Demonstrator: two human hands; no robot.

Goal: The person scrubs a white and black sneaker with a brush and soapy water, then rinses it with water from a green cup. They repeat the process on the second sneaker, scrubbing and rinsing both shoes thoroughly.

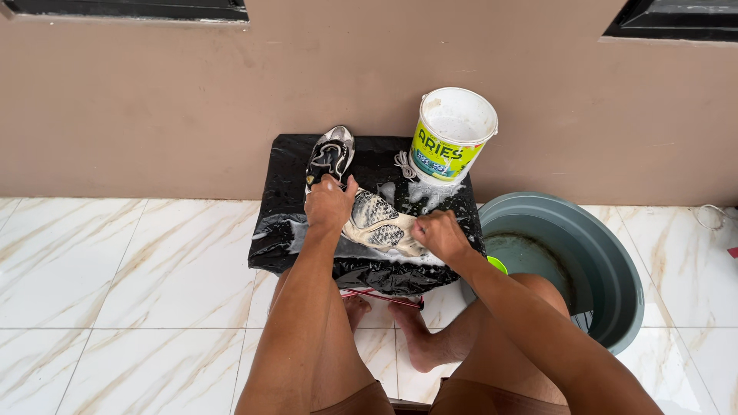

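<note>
Sneakers, two of them, sit on one low stand wrapped in black plastic [286, 230]. One pale patterned sneaker [378, 223] lies on its side in soapy foam, pinned by the left hand [329, 204], fingers curled over it. Right hand [440, 235] is closed at the shoe's sole edge; whatever it grips is hidden. A second black-and-white sneaker [330, 156] rests just behind. One white bucket [452, 137] stands on the stand's far corner; one grey basin [596, 261] sits on the tiled floor [123, 277] beside it.

Home patio: marble-look floor tiles [115, 269], wash basin [607, 261].
</note>
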